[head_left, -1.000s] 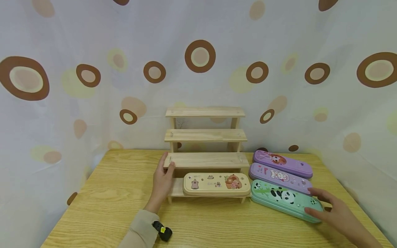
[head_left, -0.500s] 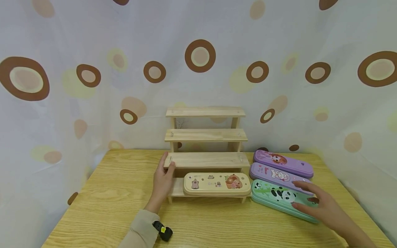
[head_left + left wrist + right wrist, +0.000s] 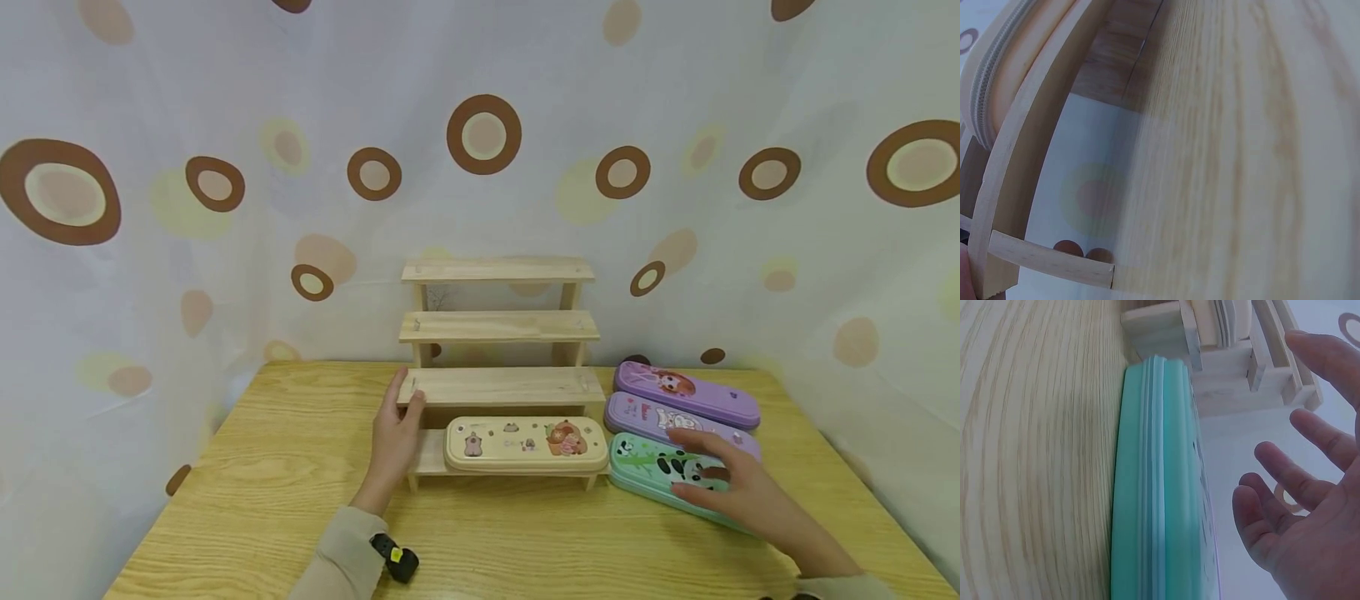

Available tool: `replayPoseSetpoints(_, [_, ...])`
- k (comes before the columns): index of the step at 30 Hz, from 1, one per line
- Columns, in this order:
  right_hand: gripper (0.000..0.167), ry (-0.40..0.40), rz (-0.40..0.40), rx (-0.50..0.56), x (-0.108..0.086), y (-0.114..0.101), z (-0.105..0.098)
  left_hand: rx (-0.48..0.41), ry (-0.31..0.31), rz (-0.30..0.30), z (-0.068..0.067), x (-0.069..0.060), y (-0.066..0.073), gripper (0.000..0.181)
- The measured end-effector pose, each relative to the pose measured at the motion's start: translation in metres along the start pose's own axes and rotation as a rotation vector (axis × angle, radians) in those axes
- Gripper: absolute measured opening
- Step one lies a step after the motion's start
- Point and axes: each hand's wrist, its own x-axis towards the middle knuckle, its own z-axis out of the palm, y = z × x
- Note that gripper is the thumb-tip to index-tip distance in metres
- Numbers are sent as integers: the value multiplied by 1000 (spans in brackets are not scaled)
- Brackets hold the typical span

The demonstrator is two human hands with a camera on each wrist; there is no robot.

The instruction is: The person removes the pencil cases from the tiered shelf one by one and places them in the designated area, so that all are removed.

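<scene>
A stepped wooden display stand (image 3: 498,385) with several tiers stands mid-table. My left hand (image 3: 392,442) grips the left end of its second tier from the bottom, the thumb on the front edge. On the lowest tier lies a cream zip pencil case (image 3: 498,454) with cartoon animals, whose zipper also shows in the left wrist view. My right hand (image 3: 742,492) hovers above a mint-green panda pencil case (image 3: 637,467), fingers spread. In the right wrist view a gap shows between that hand (image 3: 1316,531) and the green case (image 3: 1175,487).
Behind the green case lie a lilac rabbit pencil case (image 3: 637,414) and a purple one (image 3: 712,400) with a red-haired girl, side by side at the stand's right. The wooden table (image 3: 300,467) ends at a dotted curtain (image 3: 487,208).
My right hand has moved left along the green case, from its right end to over the panda picture. The left hand and the pencil cases have stayed in place.
</scene>
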Motion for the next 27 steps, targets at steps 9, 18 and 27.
replayPoseSetpoints(9, [61, -41, -32, 67, 20, -15, 19, 15, 13, 10, 1, 1, 0, 56])
replayPoseSetpoints(18, [60, -88, -41, 113, 37, -22, 34, 13, 9, -1, 1, 0, 1, 56])
replayPoseSetpoints(27, [64, -97, -42, 136, 51, -23, 47, 9, 7, 1, 1, 0, -1, 56])
